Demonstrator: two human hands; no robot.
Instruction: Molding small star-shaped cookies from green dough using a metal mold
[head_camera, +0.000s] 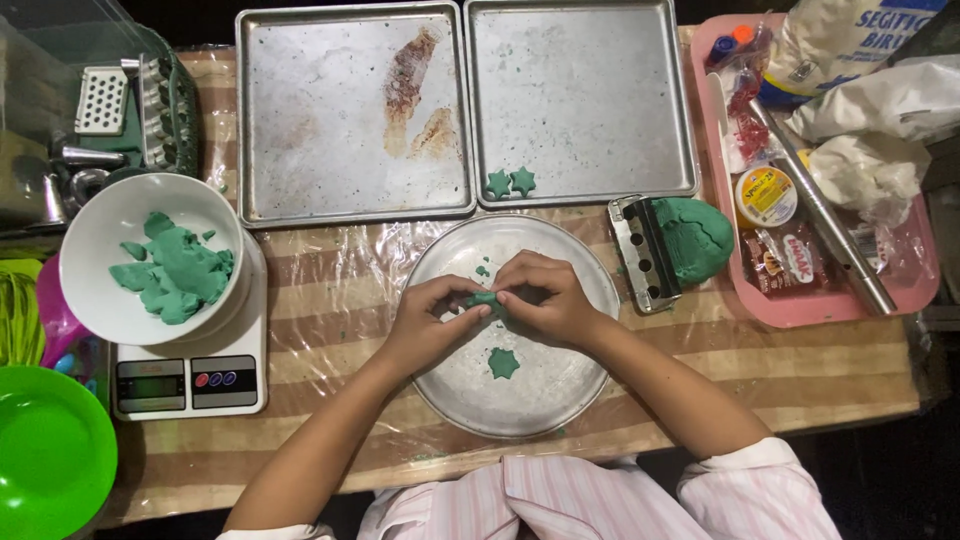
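**A:** From the head camera, where do the hands sit against the round metal plate?

**B:** Both are over its upper middle. The left hand and right hand meet fingertip to fingertip, closed in a pinch round a small piece of green dough. The fingers are curled in tight, nothing else in them. Working over the plate would let crumbs fall on metal rather than on the striped cloth.

**A:** And on the plate itself?

**B:** A green star-shaped piece lies flat just below the hands, apart from them. A few green specks lie above them on the plate.

**A:** Beyond the plate?

**B:** Straight above it, two square baking trays side by side. The right tray has two small dough stars in its lower left corner, the corner nearest the plate, touching each other. The left tray carries only brownish smears.

**A:** The rest of the dough?

**B:** A big green lump rests right of the plate against a metal cutter frame, in easy reach of the right hand. Left of the plate, a white bowl of torn green bits stands on a kitchen scale, likely for weighing. A pink tray of packets and a metal rod lies farther right.
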